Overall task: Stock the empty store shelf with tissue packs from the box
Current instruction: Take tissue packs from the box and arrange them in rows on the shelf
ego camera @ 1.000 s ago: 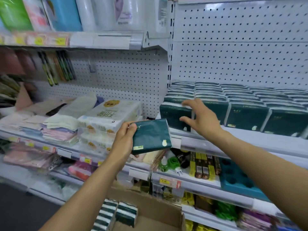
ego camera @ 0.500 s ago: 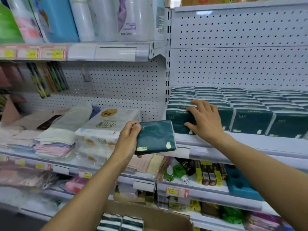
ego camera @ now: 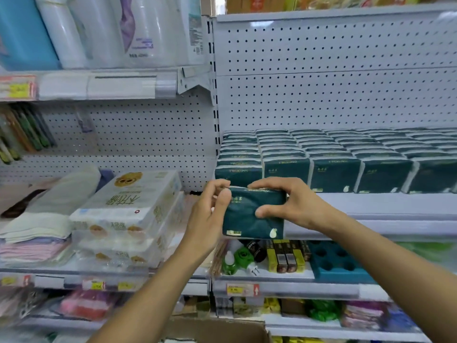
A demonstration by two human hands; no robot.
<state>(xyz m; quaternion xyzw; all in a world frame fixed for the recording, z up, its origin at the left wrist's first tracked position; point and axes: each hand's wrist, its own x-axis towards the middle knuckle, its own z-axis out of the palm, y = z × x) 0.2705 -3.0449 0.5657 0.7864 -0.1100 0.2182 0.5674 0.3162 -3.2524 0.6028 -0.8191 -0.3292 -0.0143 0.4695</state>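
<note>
Both hands grip tissue pack [ego camera: 254, 214]: left hand [ego camera: 210, 214], right hand [ego camera: 291, 204].

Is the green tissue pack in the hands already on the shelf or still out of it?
Still out: both the left hand and right hand grip the tissue pack before the shelf edge.

**One head-worn view, close to the shelving**

A single wide-angle camera sits on the person's head and looks forward and slightly down at store shelving, close enough that both forearms reach in from the bottom edge. The white pegboard back panel [ego camera: 333, 78] fills the upper right, facing the lens almost square on. The cardboard box [ego camera: 217, 330] just clips the lower edge, below the camera. Straight shelf edges bow near the borders. No second view shares the scene.
</note>
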